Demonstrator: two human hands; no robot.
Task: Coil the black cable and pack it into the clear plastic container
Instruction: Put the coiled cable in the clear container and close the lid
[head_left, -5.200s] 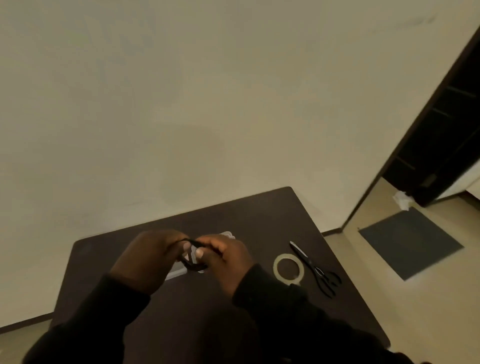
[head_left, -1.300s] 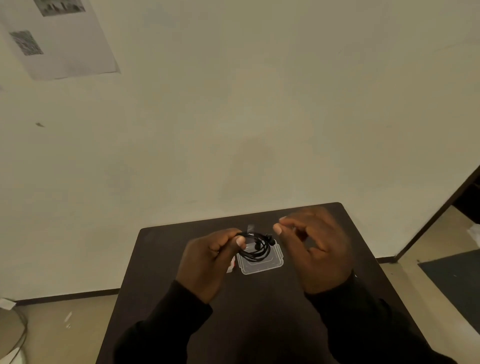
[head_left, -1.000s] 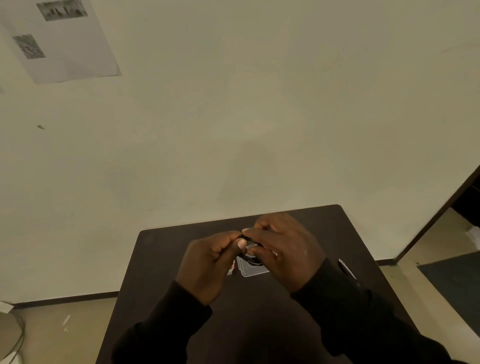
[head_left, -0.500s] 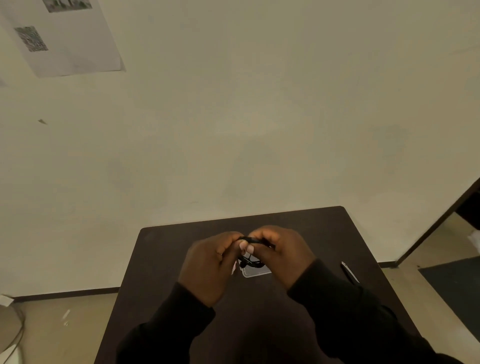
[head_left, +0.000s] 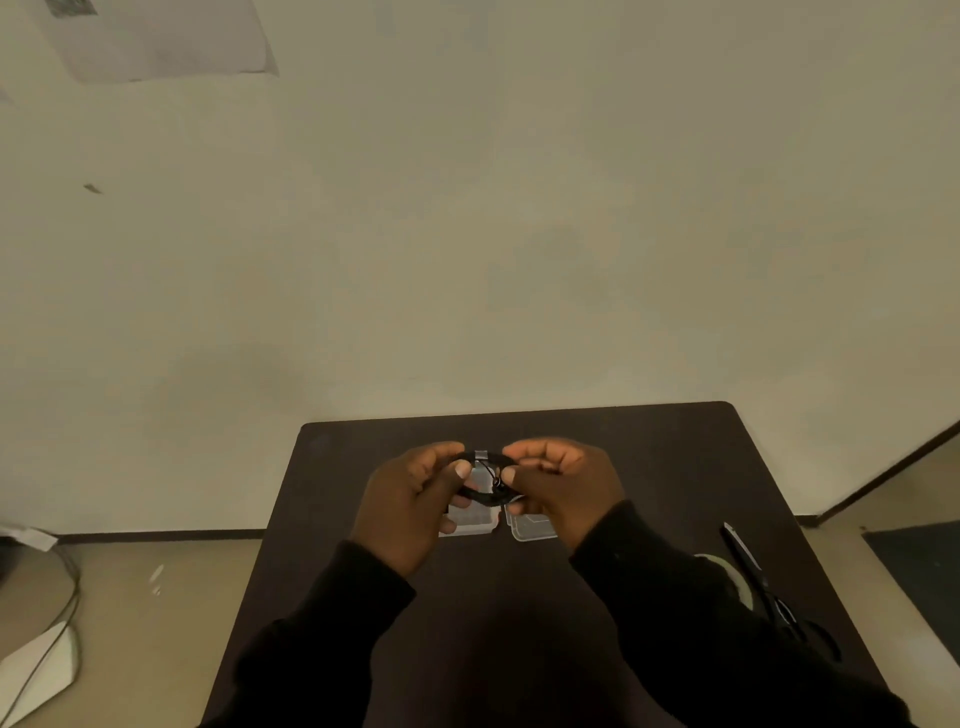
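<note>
A: Is the cable (head_left: 485, 480) coiled?

B: Looks so: a small loop, pinched on one side by the left hand (head_left: 410, 499) and on the other by the right hand (head_left: 563, 486), above the middle of the table (head_left: 649, 467).

A: Packed?

B: Not yet. The container (head_left: 470, 519) lies open underneath, nothing in it that I can make out.

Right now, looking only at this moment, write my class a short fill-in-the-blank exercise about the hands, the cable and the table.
1. The coiled black cable is held by ____ hands.
2. The clear plastic container lies on the dark ____.
3. The scissors lie near the table's ____ edge.
4. Both sleeves are ____ in colour.

Missing words: both; table; right; black
</note>
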